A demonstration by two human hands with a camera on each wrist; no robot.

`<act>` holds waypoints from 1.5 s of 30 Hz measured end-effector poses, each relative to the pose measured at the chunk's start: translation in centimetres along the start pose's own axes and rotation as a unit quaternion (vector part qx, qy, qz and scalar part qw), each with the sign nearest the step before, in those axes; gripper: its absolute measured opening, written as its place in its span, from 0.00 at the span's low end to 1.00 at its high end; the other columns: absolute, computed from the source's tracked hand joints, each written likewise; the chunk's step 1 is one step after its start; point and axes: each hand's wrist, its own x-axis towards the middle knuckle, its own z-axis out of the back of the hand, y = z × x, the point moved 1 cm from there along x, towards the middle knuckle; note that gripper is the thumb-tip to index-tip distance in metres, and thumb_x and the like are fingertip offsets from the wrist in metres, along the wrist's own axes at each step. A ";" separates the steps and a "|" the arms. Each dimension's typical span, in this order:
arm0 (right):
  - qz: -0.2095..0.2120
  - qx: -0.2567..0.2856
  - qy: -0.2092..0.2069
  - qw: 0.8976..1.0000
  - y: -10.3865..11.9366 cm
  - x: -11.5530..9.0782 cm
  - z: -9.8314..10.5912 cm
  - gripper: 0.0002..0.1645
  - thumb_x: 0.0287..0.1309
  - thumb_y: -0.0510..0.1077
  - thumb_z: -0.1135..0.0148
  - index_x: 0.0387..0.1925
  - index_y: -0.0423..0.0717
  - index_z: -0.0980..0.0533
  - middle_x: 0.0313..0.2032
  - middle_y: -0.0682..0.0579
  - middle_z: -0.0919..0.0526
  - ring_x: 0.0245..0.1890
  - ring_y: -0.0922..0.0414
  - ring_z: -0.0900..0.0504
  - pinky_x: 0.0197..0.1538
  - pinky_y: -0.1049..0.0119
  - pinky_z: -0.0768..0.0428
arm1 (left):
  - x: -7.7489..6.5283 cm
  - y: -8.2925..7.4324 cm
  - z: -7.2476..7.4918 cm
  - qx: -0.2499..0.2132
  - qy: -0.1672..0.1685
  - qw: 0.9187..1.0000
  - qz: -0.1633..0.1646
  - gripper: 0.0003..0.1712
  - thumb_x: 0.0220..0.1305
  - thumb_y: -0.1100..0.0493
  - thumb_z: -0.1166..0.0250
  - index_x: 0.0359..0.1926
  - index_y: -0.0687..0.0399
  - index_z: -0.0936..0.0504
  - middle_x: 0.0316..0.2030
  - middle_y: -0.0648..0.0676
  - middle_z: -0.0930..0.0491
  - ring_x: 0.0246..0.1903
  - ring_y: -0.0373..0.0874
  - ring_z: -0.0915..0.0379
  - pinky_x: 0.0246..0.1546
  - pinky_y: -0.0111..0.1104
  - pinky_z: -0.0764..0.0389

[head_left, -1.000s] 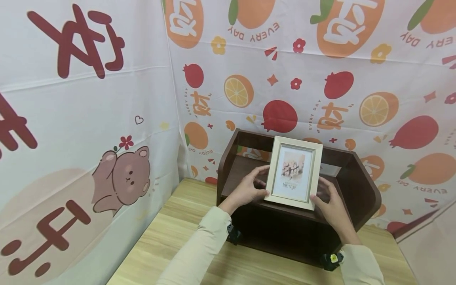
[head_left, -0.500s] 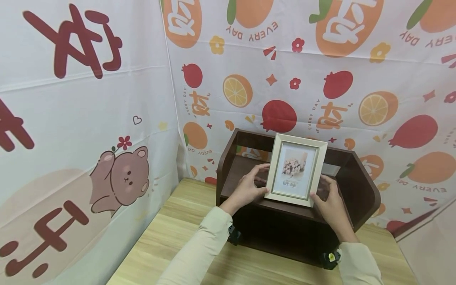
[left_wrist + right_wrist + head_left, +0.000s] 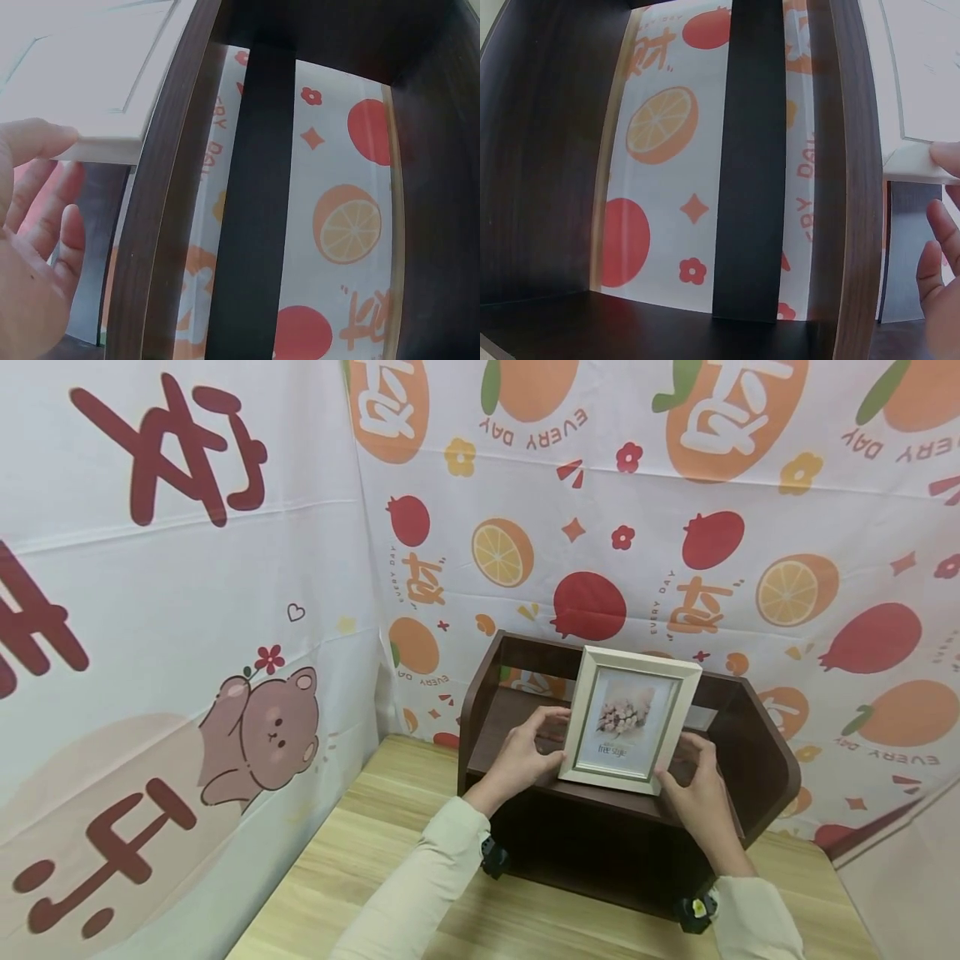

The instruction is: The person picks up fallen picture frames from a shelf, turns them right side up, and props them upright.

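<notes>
The rear sheet (image 3: 637, 539), white with a fruit print, spans the background. The left sheet (image 3: 225, 568), white with large red characters and a bear print (image 3: 273, 735), meets it at a corner. The table (image 3: 330, 839) has a light wood-grain surface. The shelf (image 3: 761, 768), dark brown, stands on the table, in front of the rear sheet. It comprises two side panels, an upper board (image 3: 506, 714) and a dark lower compartment. In both wrist views, a crossbar (image 3: 255, 202) runs along the back of the shelf, with the rear sheet showing on either side of it.

Pale sleeves (image 3: 427, 864) cover both forearms. The frame (image 3: 630, 722), cream with a flower picture, is positioned over the front of the upper board. Its face is turned to the head camera, with the "free style" lettering at the lower end. Contact between its lower edge and the board cannot be confirmed.

The left hand (image 3: 519, 760) grips the left side of the frame near the lower corner: thumb at the front, fingers reaching behind. The right hand (image 3: 702, 789) grips the right side in the same way. The fingers of both hands are clamped on the frame. A black wrist unit (image 3: 696, 912) is fitted at each wrist; the right one carries a yellow mark.
</notes>
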 end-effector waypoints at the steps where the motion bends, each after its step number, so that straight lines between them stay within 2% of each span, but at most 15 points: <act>1: -0.001 -0.002 -0.001 1.000 0.0 -0.1 0.1 0.37 0.58 0.32 0.37 0.64 0.37 0.45 0.55 0.36 0.26 0.49 0.48 0.26 0.49 0.68 0.33 | 0.0 -0.1 0.0 0.001 0.000 1.000 -0.002 0.33 0.60 0.68 0.34 0.64 0.44 0.31 0.58 0.52 0.24 0.49 0.48 0.21 0.47 0.40 0.19; 5: 0.004 -0.005 -0.010 1.000 0.3 -0.5 0.3 0.34 0.60 0.34 0.39 0.63 0.37 0.44 0.54 0.37 0.26 0.47 0.50 0.27 0.43 0.80 0.36 | -0.2 -0.4 -0.1 0.012 -0.003 1.000 -0.007 0.34 0.60 0.68 0.34 0.65 0.43 0.33 0.58 0.53 0.25 0.49 0.48 0.21 0.46 0.42 0.19; 9: 0.017 -0.004 -0.033 0.999 0.5 -0.7 0.5 0.31 0.62 0.35 0.40 0.62 0.36 0.42 0.52 0.37 0.25 0.44 0.70 0.31 0.41 0.81 0.37 | -0.4 -0.6 -0.2 0.025 -0.008 1.000 -0.009 0.35 0.60 0.67 0.34 0.66 0.42 0.34 0.58 0.53 0.25 0.48 0.47 0.21 0.45 0.40 0.19; 11: 0.015 -0.007 -0.041 0.999 0.7 -0.8 0.6 0.30 0.62 0.36 0.40 0.61 0.37 0.41 0.52 0.37 0.25 0.43 0.75 0.34 0.40 0.80 0.37 | -0.5 -0.6 -0.2 0.031 -0.010 0.999 -0.012 0.34 0.61 0.66 0.35 0.66 0.41 0.34 0.57 0.52 0.24 0.48 0.46 0.21 0.43 0.37 0.19; 12: 0.014 -0.008 -0.044 0.999 0.7 -0.8 0.7 0.30 0.62 0.36 0.40 0.61 0.37 0.41 0.52 0.37 0.25 0.43 0.74 0.33 0.40 0.80 0.37 | -0.6 -0.6 -0.2 0.031 -0.011 0.999 -0.013 0.34 0.62 0.65 0.35 0.66 0.41 0.34 0.57 0.52 0.24 0.48 0.45 0.21 0.42 0.35 0.20; 16: 0.000 -0.007 -0.045 0.999 0.9 -1.0 0.7 0.29 0.64 0.39 0.41 0.62 0.37 0.41 0.52 0.37 0.25 0.45 0.58 0.28 0.41 0.81 0.37 | -1.0 -0.6 -0.3 0.038 -0.016 0.999 -0.019 0.31 0.63 0.63 0.36 0.65 0.40 0.32 0.56 0.50 0.22 0.48 0.44 0.21 0.38 0.30 0.24; 17: -0.002 -0.007 -0.045 0.999 1.0 -1.1 0.7 0.29 0.64 0.39 0.41 0.62 0.37 0.41 0.52 0.38 0.25 0.45 0.57 0.28 0.41 0.81 0.37 | -1.1 -0.6 -0.3 0.038 -0.017 0.999 -0.020 0.31 0.63 0.63 0.36 0.65 0.40 0.32 0.55 0.50 0.22 0.48 0.44 0.21 0.38 0.29 0.25; 19: -0.002 -0.005 -0.046 0.999 1.0 -1.2 0.7 0.29 0.64 0.39 0.41 0.62 0.36 0.41 0.51 0.38 0.25 0.44 0.60 0.28 0.40 0.82 0.37 | -1.3 -0.7 -0.3 0.038 -0.019 0.999 -0.022 0.30 0.63 0.63 0.36 0.65 0.41 0.32 0.55 0.51 0.21 0.48 0.44 0.21 0.38 0.29 0.26; 23: 0.008 0.002 -0.053 0.999 0.9 -1.5 0.8 0.29 0.63 0.38 0.40 0.61 0.35 0.40 0.47 0.39 0.25 0.39 0.75 0.34 0.38 0.84 0.38 | -1.6 -0.8 -0.3 0.028 -0.020 0.999 -0.025 0.30 0.63 0.63 0.36 0.65 0.42 0.31 0.55 0.51 0.21 0.49 0.46 0.21 0.39 0.33 0.24; 25: 0.016 0.004 -0.059 0.998 0.9 -1.6 0.8 0.28 0.62 0.36 0.39 0.59 0.34 0.39 0.44 0.39 0.24 0.37 0.78 0.36 0.37 0.84 0.37 | -1.7 -0.8 -0.4 0.022 -0.021 0.999 -0.025 0.30 0.63 0.64 0.36 0.64 0.42 0.31 0.54 0.52 0.21 0.49 0.46 0.21 0.40 0.36 0.23; 34: 0.027 0.003 -0.081 0.996 0.9 -1.8 0.7 0.26 0.60 0.33 0.38 0.56 0.35 0.37 0.42 0.41 0.24 0.38 0.78 0.34 0.38 0.85 0.36 | -1.9 -0.7 -0.4 0.022 -0.029 0.999 -0.023 0.26 0.64 0.63 0.36 0.61 0.44 0.28 0.50 0.52 0.21 0.49 0.45 0.21 0.38 0.30 0.26; 38: 0.030 0.004 -0.086 0.996 0.8 -1.8 0.5 0.25 0.59 0.33 0.38 0.56 0.35 0.37 0.41 0.42 0.24 0.37 0.79 0.34 0.37 0.85 0.35 | -2.0 -0.6 -0.3 0.021 -0.027 0.999 -0.023 0.25 0.64 0.63 0.36 0.61 0.44 0.27 0.48 0.52 0.20 0.48 0.45 0.21 0.38 0.29 0.25; 45: 0.041 0.009 -0.096 0.994 0.6 -1.8 0.2 0.26 0.58 0.31 0.37 0.54 0.34 0.38 0.38 0.42 0.24 0.32 0.74 0.35 0.34 0.81 0.37 | -2.1 -0.3 -0.5 0.019 -0.018 1.000 -0.015 0.24 0.64 0.64 0.36 0.60 0.46 0.27 0.46 0.53 0.20 0.45 0.45 0.21 0.40 0.30 0.24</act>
